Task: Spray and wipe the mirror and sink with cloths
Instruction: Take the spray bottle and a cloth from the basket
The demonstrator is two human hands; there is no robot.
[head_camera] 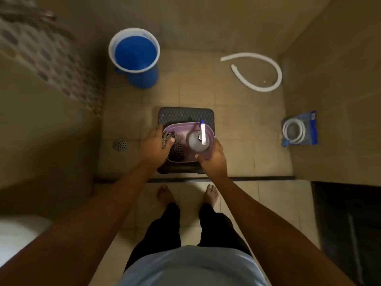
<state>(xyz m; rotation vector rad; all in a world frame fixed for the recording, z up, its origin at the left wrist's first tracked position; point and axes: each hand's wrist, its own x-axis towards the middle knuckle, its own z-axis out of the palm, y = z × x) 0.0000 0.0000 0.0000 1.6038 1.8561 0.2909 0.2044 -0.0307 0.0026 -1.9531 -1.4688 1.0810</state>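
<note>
The single head-worn camera looked almost straight down from standing height, past the person's torso, legs and bare feet onto the tiled bathroom floor [237, 124]. Its wide-angle lens bowed the walls inward at the edges and faced slightly forward, toward the blue bucket [135, 56] at the frame's top. Both forearms ran up from the lower corners, meeting near the centre above a dark stool [185, 115].

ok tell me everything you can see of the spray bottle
The spray bottle is seen from above: a pale translucent rounded body, plastic by the look, with a white spray head ending in a small blue tip that points away from the person. It stands upright at the right side of the purple basket. The right hand grips its near side.
</note>
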